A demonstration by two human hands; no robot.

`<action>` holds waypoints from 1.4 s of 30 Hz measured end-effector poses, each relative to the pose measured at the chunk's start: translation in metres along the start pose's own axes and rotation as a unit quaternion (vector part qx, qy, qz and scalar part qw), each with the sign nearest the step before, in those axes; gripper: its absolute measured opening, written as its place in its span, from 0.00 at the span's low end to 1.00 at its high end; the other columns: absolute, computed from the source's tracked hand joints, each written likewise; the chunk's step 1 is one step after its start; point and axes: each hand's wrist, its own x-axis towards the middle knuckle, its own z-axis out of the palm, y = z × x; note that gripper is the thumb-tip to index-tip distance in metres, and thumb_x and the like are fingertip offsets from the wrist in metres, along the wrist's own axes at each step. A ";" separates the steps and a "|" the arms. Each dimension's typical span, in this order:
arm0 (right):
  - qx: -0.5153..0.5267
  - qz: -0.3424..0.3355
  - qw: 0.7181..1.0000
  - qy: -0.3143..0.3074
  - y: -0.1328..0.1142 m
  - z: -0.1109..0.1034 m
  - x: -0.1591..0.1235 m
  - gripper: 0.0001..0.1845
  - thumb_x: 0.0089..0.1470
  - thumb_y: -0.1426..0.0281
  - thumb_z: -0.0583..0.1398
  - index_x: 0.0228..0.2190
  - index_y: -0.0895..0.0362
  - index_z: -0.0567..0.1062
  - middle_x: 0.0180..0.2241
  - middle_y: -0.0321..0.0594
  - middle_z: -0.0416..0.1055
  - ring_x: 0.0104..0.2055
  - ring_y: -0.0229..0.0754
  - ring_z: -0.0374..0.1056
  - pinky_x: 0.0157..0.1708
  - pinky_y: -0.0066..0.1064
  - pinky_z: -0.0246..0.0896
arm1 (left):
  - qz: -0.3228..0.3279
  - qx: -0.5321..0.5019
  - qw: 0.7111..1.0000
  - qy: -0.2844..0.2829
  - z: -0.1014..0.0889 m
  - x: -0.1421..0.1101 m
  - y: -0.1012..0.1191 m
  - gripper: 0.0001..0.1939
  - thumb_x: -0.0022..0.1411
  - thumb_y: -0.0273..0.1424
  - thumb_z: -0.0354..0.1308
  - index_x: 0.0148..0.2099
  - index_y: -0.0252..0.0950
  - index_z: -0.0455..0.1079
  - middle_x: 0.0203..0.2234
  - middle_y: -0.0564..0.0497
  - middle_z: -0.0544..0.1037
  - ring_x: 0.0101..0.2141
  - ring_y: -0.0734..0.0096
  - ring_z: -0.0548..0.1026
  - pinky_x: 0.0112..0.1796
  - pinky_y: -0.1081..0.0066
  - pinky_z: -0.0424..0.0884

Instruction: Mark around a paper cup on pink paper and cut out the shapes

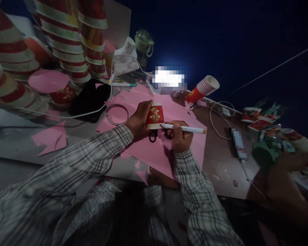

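Observation:
My left hand (140, 119) is closed round the side of a red paper cup (154, 114) with a gold dragon print. In my right hand (181, 137) is a white marker (190, 128) with an orange end, gripped like a pen. Its tip points left and meets or nearly meets the cup's pale rim; I cannot tell which. Both hands are above a large sheet of pink paper (192, 148). Below the cup lie black-handled scissors (153, 136), their blades hidden. A roll of tape (116, 114) is left of my left hand.
Tall stacks of red and white cups (64, 41) rise at the left, beside a black bag-like item (92, 99). A tilted cup stack (202, 89), a cabled phone (238, 143) and another person's arm (284, 184) are at the right. Pink scraps (51, 138) lie about.

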 end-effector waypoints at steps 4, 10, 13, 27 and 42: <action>0.019 0.005 1.000 0.002 0.001 0.000 0.000 0.20 0.62 0.52 0.62 0.31 0.55 0.80 0.17 0.32 0.69 0.16 0.33 0.61 0.15 0.26 0.53 | 0.007 -0.002 1.000 0.003 0.000 0.000 0.000 0.53 0.56 0.43 0.71 0.74 0.34 0.45 0.64 0.32 0.62 0.65 0.43 0.65 0.63 0.47 0.68; 0.050 0.009 0.999 0.010 0.005 -0.002 -0.001 0.17 0.64 0.55 0.62 0.32 0.55 0.81 0.19 0.32 0.70 0.18 0.33 0.63 0.17 0.25 0.54 | -0.006 -0.005 1.000 -0.002 -0.001 0.000 0.002 0.54 0.55 0.43 0.71 0.73 0.35 0.45 0.64 0.32 0.62 0.64 0.45 0.65 0.62 0.48 0.70; 0.040 0.003 0.999 0.009 0.006 -0.002 -0.001 0.17 0.64 0.55 0.62 0.33 0.55 0.81 0.20 0.32 0.71 0.19 0.33 0.64 0.17 0.25 0.55 | -0.009 -0.008 1.000 -0.004 -0.001 0.000 0.001 0.55 0.55 0.43 0.72 0.74 0.35 0.45 0.64 0.33 0.61 0.64 0.45 0.65 0.62 0.49 0.70; 0.019 0.012 1.000 -0.007 0.004 -0.002 -0.002 0.19 0.62 0.52 0.62 0.32 0.55 0.80 0.20 0.33 0.70 0.19 0.33 0.62 0.18 0.26 0.57 | 0.012 0.007 1.000 0.019 0.003 -0.001 -0.002 0.55 0.55 0.41 0.72 0.74 0.36 0.44 0.64 0.34 0.62 0.64 0.45 0.66 0.61 0.49 0.71; 0.052 0.041 0.997 0.027 0.010 -0.004 0.003 0.20 0.59 0.52 0.63 0.28 0.56 0.79 0.16 0.31 0.67 0.16 0.32 0.59 0.15 0.25 0.52 | 0.008 0.003 1.000 0.005 0.000 -0.001 -0.001 0.55 0.55 0.42 0.72 0.74 0.34 0.45 0.63 0.32 0.62 0.63 0.43 0.66 0.61 0.48 0.71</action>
